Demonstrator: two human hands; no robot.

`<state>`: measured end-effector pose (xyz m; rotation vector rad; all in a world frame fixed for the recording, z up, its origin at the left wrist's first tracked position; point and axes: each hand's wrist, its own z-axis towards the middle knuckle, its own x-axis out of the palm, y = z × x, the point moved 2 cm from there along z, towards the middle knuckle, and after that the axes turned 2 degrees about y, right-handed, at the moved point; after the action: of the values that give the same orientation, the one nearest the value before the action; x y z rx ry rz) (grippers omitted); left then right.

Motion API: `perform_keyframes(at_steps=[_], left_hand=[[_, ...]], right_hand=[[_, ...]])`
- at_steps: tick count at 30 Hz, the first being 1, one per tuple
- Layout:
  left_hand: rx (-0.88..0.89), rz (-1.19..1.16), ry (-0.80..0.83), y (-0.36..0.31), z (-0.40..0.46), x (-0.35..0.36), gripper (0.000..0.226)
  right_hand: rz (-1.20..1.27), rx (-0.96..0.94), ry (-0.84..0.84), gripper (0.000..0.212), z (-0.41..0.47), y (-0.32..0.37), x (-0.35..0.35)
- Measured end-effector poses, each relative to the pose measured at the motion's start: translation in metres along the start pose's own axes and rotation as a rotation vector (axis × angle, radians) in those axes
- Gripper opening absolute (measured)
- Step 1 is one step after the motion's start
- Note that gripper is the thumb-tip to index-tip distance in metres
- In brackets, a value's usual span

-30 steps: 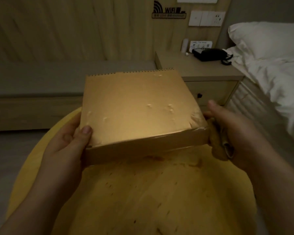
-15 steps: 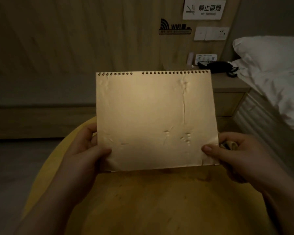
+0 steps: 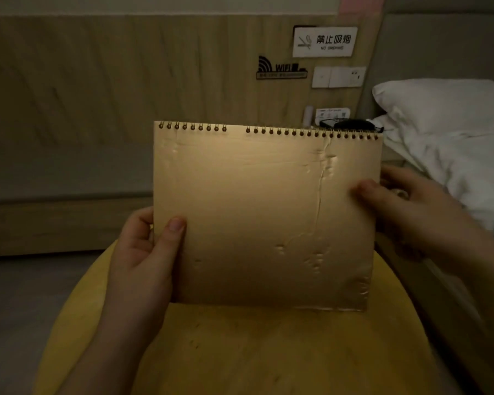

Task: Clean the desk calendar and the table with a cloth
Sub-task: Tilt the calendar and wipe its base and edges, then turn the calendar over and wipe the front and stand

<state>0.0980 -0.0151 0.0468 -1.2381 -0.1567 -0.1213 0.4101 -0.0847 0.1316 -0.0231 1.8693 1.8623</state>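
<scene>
The desk calendar is a brown cardboard panel with a spiral binding along its top edge, dented and taped. It stands upright above the round yellow wooden table, its plain face turned toward me. My left hand grips its left edge, thumb on the front. My right hand holds the right edge, thumb on the front, with a small bundled cloth tucked under its fingers, mostly hidden.
A bed with a white pillow and duvet lies at the right. Behind the calendar a nightstand carries a black telephone. The wood-panelled wall has a no-smoking sign, a WiFi sign and switches. Grey floor at the left.
The calendar went from tilted flat, its base toward me, to upright and lifted higher. My right hand slid up its right edge, and my view rose toward the wall.
</scene>
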Motion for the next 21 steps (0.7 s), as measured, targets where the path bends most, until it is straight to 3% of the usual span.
perform_keyframes(at_steps=[2, 5, 8, 14, 21], left_hand=[[0.009, -0.024, 0.015, 0.0, -0.002, 0.002, 0.004], [0.025, -0.038, 0.016, -0.001, -0.002, 0.003, 0.027], [0.04, 0.007, -0.037, 0.001, 0.005, 0.0, 0.024], [0.149, 0.166, -0.172, -0.003, 0.014, -0.003, 0.042], [0.361, 0.502, -0.011, -0.009, -0.018, 0.037, 0.046]], right_hand=[[-0.02, 0.013, 0.101, 0.063, 0.008, 0.018, -0.003], [0.004, 0.018, 0.2, 0.036, 0.009, 0.033, -0.006], [0.044, 0.003, 0.235, 0.028, 0.006, 0.039, -0.007], [0.191, -0.111, 0.107, 0.037, -0.012, 0.03, 0.001], [0.348, -0.184, -0.094, 0.025, -0.029, 0.031, 0.033]])
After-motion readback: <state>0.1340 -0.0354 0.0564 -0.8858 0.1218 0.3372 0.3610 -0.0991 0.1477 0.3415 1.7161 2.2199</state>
